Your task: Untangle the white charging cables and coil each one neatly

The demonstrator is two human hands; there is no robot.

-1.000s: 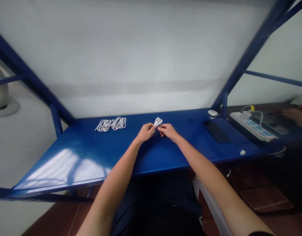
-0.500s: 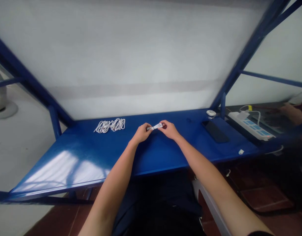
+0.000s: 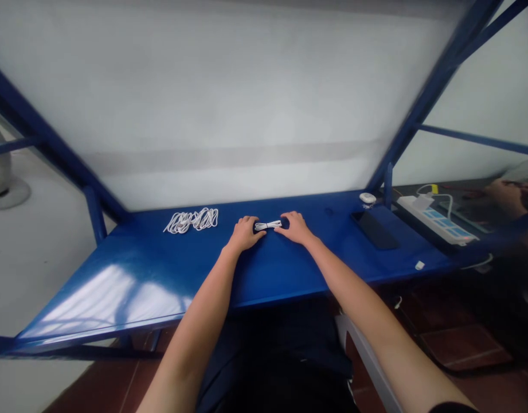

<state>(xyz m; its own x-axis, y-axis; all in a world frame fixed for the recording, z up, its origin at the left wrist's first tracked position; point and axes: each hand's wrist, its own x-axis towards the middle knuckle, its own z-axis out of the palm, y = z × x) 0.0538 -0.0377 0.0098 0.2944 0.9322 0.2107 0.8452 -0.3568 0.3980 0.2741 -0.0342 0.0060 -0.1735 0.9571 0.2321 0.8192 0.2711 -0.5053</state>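
As the left hand (image 3: pixel 245 234) and right hand (image 3: pixel 294 228) lie palm-down and half-curled on the blue table (image 3: pixel 130 287), a small bundle of white cable (image 3: pixel 268 226) sits between them, with the fingertips at its ends; whether they grip it is too small to tell. It looks light, soft and slippery, best taken at its middle. Farther left lie white cable coils (image 3: pixel 190 220); farther right, a dark phone (image 3: pixel 374 230) and a power strip (image 3: pixel 435 222).

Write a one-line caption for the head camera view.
Left hand and right hand flank a bundled white cable on a blue table.
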